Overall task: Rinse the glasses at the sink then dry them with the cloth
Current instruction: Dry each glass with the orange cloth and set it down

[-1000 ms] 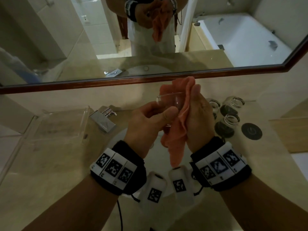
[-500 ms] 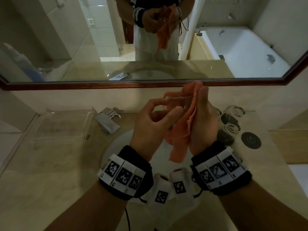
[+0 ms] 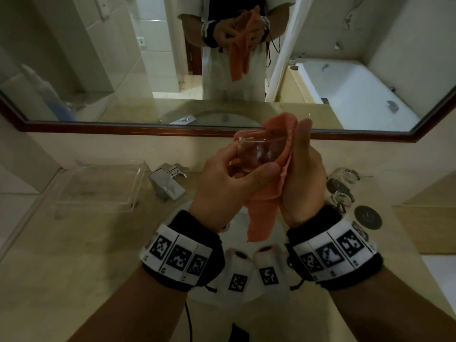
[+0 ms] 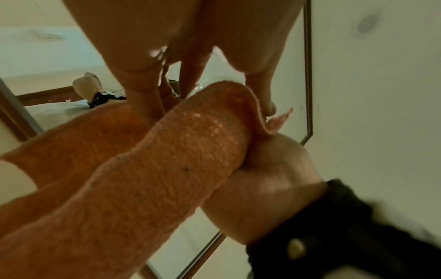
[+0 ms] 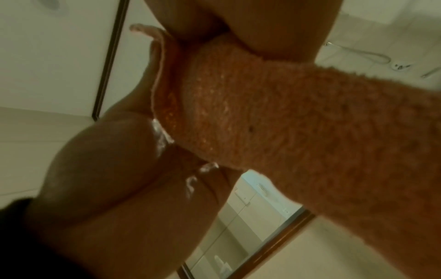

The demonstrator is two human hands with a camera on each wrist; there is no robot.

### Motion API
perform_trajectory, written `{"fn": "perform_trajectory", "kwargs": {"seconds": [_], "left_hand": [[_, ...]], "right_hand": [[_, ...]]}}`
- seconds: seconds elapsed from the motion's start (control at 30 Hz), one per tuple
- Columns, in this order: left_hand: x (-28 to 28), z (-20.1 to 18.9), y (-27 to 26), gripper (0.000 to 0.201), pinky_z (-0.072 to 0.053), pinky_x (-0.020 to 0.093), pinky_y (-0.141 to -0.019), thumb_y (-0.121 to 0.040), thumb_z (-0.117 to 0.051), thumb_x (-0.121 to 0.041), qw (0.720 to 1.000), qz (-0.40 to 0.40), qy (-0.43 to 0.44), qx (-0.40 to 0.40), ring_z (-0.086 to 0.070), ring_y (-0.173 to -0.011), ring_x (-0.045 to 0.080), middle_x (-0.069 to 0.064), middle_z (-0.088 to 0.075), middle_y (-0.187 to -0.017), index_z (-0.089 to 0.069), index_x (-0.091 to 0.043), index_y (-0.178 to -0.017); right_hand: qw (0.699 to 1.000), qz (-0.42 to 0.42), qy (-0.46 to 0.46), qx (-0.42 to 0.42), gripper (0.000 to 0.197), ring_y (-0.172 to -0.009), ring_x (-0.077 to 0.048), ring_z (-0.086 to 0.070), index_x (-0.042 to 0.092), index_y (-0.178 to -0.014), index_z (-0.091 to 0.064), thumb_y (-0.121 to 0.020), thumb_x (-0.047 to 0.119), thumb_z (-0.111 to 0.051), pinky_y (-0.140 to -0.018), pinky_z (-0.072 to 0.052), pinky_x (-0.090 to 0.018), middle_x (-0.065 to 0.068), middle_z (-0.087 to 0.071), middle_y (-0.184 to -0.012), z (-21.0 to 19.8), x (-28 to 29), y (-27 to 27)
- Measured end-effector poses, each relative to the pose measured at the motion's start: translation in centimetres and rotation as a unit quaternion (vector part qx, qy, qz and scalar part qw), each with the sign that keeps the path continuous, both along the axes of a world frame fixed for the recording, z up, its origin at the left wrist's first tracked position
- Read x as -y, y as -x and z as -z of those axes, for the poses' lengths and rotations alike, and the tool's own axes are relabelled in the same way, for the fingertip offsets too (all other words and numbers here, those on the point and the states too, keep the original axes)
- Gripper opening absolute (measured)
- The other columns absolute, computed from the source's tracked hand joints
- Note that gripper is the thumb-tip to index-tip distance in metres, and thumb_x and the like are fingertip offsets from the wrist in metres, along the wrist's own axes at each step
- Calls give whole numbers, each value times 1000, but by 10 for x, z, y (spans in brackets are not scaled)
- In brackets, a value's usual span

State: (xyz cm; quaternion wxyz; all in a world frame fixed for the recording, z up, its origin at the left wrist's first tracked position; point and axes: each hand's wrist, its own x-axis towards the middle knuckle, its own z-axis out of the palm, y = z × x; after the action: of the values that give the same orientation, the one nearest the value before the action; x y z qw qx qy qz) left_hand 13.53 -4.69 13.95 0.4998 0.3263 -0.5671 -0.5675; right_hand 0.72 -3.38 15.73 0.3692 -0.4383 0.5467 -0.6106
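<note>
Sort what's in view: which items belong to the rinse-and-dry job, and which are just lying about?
Job:
- glass, gripped by left hand
- cloth, held by right hand
- other glasses
- tap
- sink

Lying about:
- clear tray
- black disc

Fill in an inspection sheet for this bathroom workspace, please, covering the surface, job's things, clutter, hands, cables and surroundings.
Surface: beige counter with a sink below the hands.
Job's things: glass held above the sink, orange cloth against its right side and hanging down; more glasses stand on the counter at the right.
Clutter: clear tray, tap, black disc.
Hands: left hand grips the glass; right hand holds the cloth against it.
Cables: dark cable under the left wrist.
Surroundings: mirror, reflecting a bathtub.
</note>
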Motion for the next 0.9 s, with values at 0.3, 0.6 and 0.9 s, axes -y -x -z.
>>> {"fn": "perform_trajectory", "kwargs": {"seconds": [0.3, 0.6, 0.9], "left_hand": [[1, -10, -22, 62, -57, 31, -88, -78, -77, -28, 999, 2, 9, -45, -72, -106, 23, 11, -75, -114, -59, -9, -134], [-2, -26, -27, 59, -58, 32, -77, -78, -81, -34, 997, 21, -8, -79, -73, -88, 18, 4, -76, -100, -54, 0, -118], [1, -41, -36, 53, -57, 38, -84, -81, -69, -46, 996, 11, 55, -68, -72, -96, 24, 8, -75, -107, -67, -10, -121]], "right_hand": [[1000, -4, 13, 4, 55, -60, 7, -68, 20, -73, -66, -107, 41, -28, -62, -51, -10, 17, -70, -56, -22, -4, -7], [995, -23, 95, 10, 73, -79, -32, -67, -10, -96, -64, -102, 53, -28, -80, -57, -36, -36, -65, -91, -37, -3, -24], [992, 34, 89, -85, 45, -116, -21, -62, 65, -103, -61, -76, 90, -34, -102, -49, -43, 17, -65, -111, -43, -2, -39]]}}
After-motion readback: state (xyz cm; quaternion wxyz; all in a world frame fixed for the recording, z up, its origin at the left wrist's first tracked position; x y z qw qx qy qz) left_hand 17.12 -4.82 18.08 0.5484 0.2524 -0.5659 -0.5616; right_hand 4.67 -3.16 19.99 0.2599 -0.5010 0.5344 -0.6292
